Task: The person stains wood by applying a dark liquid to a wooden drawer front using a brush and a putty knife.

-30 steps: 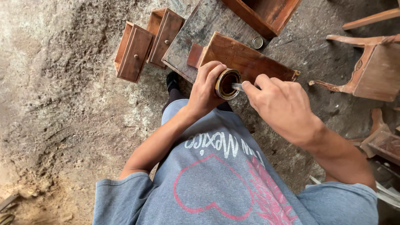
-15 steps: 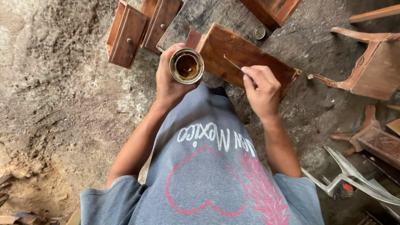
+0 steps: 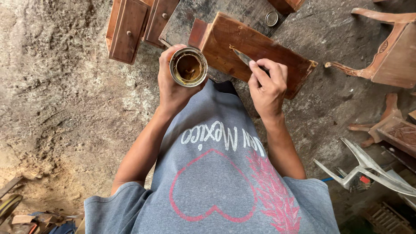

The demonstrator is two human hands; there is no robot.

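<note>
Since a moment ago the right hand (image 3: 268,84) has carried its small blade (image 3: 242,56) down onto the wooden panel (image 3: 255,54), where before it hung just clear of the wood, and the tin can (image 3: 188,67) has sunk a little nearer the person's chest.

Seen from the head camera, the left hand (image 3: 171,86) is wrapped tight round the can, which sits just left of the panel, open mouth up, with brownish stuff inside, possibly filler or stain; the view is too dim to say. The right hand pinches the blade's handle between thumb and fingers, its tip touching the panel's top face. Two small drawers (image 3: 130,28) with round knobs lie left of the panel on the dirt floor (image 3: 56,108). A round lid (image 3: 271,18) rests just beyond the panel. A carved chair piece (image 3: 390,47) stands well to its right.
</note>
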